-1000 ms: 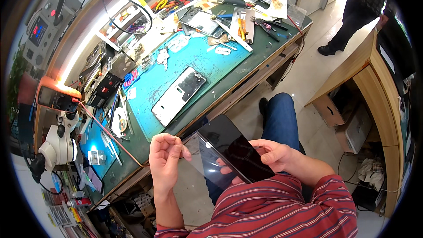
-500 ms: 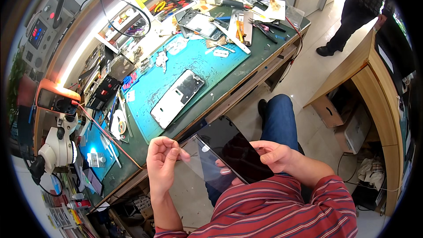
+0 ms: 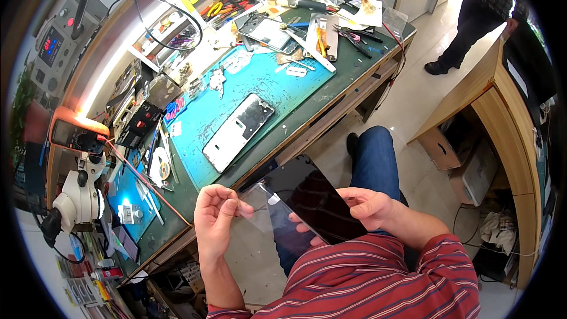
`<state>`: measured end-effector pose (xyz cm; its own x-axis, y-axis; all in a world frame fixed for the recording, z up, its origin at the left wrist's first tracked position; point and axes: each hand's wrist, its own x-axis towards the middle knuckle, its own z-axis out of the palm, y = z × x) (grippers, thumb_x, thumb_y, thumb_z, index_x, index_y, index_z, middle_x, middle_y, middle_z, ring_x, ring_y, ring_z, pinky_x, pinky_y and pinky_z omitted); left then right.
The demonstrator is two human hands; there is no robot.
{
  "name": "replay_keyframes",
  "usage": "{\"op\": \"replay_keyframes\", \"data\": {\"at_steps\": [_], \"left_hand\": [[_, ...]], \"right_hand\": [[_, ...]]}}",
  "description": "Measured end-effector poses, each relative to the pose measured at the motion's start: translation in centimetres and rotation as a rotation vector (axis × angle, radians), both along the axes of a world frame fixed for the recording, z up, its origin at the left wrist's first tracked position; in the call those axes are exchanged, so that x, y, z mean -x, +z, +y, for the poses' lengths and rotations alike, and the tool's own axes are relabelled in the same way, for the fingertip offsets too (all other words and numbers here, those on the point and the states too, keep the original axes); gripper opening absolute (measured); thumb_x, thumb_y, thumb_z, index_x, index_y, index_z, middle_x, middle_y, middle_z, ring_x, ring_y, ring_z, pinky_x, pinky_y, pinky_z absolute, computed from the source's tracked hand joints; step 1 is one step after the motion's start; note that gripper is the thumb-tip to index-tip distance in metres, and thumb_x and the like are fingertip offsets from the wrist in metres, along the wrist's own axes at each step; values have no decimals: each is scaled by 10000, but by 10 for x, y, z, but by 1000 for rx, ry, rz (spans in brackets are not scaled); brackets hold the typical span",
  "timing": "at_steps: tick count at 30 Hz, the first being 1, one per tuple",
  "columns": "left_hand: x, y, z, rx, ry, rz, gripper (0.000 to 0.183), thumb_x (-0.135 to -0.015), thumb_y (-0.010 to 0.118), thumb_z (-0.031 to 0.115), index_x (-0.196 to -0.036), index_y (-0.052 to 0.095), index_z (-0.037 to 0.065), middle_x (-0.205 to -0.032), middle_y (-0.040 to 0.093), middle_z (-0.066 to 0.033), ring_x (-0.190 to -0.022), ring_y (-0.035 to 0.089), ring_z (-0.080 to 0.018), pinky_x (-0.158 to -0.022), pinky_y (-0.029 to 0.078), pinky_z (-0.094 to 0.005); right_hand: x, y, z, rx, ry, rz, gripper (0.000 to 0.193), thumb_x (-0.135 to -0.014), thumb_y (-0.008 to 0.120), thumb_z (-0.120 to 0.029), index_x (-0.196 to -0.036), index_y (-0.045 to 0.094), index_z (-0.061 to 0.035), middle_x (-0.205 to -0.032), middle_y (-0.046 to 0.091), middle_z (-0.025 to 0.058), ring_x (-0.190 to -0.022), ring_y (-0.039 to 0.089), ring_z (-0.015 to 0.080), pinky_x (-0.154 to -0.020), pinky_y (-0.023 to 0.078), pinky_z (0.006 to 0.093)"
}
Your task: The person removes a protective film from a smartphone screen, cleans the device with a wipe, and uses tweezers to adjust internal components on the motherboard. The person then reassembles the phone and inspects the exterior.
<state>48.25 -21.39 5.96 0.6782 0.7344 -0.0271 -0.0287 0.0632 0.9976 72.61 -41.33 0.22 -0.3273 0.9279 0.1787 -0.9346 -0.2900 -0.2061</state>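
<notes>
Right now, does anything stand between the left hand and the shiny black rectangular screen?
Yes: a clear plastic film, pinched by the left hand, spans the gap to the screen; along the screen's left edge show a small white tab and right-hand fingers.

Your view comes from the left fisheye camera on your head, facing steeply down: your hands (image 3: 371, 207) and striped shirt (image 3: 378, 277) sit close below, the counter (image 3: 339, 86) spreads farther off at upper left, and straight edges bow toward the rim.
</notes>
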Motion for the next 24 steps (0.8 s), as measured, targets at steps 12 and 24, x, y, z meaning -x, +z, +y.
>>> {"op": "replay_keyframes", "data": {"at_steps": [12, 24], "left_hand": [[0, -3, 1, 100, 59, -96, 210, -1135, 527, 197, -1181, 553, -6, -1059, 645, -111, -892, 752, -222, -781, 642, -346], [-35, -30, -83, 107, 37, -192, 888, -788, 954, 453, -1357, 406, 46, -1277, 530, -85, -1123, 599, -190, -956, 526, -351]], "right_hand": [[4, 5, 0, -44, 10, -27, 833, -1004, 721, -195, -1644, 254, 62, -1681, 333, 235, -1547, 387, 326, -1221, 410, 520], [25, 21, 10, -171, -674, -1517, 803, -883, 833, -232, -1560, 463, -12, -1516, 522, 196, -1334, 573, 318, -1101, 491, 413]]}}
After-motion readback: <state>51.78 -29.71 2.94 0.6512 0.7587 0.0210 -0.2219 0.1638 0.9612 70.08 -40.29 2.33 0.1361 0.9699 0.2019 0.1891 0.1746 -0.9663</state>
